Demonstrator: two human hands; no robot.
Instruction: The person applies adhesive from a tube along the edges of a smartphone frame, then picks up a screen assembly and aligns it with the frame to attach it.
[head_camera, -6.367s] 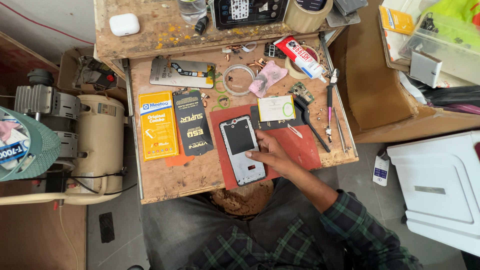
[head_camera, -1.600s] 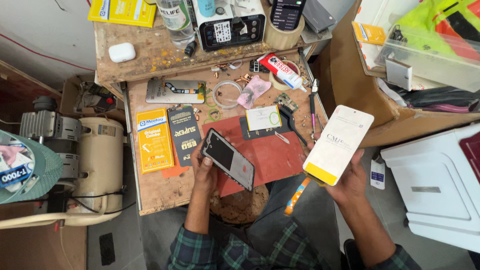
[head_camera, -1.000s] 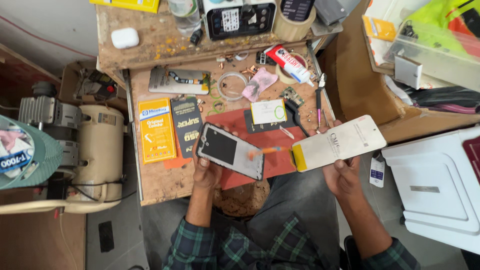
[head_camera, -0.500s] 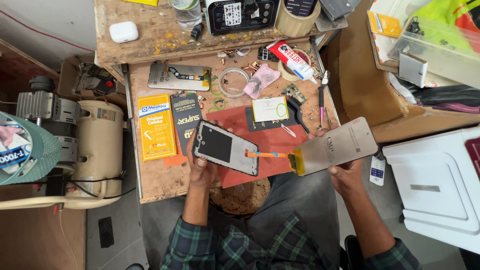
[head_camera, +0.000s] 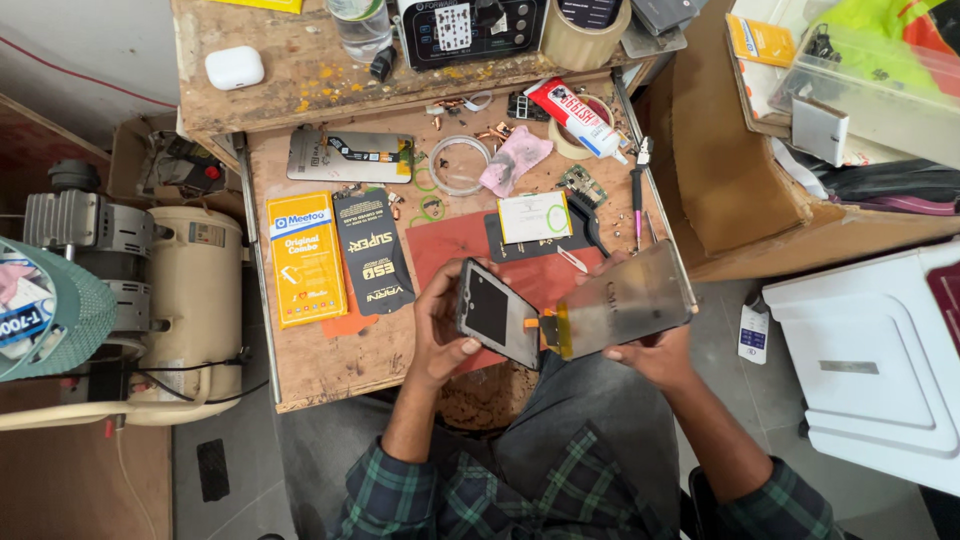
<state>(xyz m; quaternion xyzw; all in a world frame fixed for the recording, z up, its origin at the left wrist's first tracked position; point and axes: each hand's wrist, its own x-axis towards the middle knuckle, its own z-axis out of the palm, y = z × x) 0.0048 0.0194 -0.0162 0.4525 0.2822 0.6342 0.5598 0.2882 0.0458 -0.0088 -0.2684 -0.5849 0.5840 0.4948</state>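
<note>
Two hands work over the near edge of a worn wooden bench (head_camera: 330, 360), whose raised back shelf carries a white earbud case (head_camera: 234, 67) at its left end and a black box-shaped device (head_camera: 470, 28) further right. On the bench top, largest first: a red rubber work mat (head_camera: 450, 245) near the front edge, a yellow flat retail packet (head_camera: 306, 258) towards the left edge with a black flat packet (head_camera: 372, 250) just beside it, a grey phone back panel (head_camera: 350, 157) behind those, a red-and-white glue tube (head_camera: 575, 115) near the back right corner, and a small green circuit board (head_camera: 580, 185) beside the mat.

The left hand (head_camera: 437, 335) is curled around a dark rectangular phone body (head_camera: 497, 315), thumb on its lower edge, fingers behind it, held tilted above the front edge. The right hand (head_camera: 655, 355) grips from beneath a thin grey glass display panel (head_camera: 628, 300), fingers closed on its lower long edge. A yellow-orange flex strip (head_camera: 553, 330) bridges the two where they nearly meet.

The panel looks light, stiff and brittle, and probably slick on its face; it is best held by its long edges, never bent. The flex strip seems likely to tear if the halves are pulled apart.
</note>
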